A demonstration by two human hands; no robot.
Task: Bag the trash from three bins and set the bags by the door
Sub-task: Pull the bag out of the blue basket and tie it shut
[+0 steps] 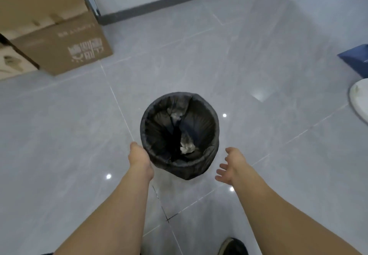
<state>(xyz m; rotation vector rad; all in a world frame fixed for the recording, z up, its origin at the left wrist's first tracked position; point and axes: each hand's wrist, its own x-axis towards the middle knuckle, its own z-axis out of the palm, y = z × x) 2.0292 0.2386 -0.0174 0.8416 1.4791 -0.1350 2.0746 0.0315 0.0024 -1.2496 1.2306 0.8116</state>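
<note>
Head view: left hand point(139, 156) touches bin point(179, 135) rim, grip unclear; right hand point(231, 167) spread, empty; liner bag point(199, 113) not pulled yet.

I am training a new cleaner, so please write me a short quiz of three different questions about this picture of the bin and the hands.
1. True or false: the right hand grips the bag's rim.
2. Which hand is at the rim of the bin: A left, B right, C both?
3. Fill in: the bin is lined with a ___ bag.

Key:
1. False; it is open, apart from the bin.
2. A, the left hand.
3. Black; crumpled paper lies inside.
</note>
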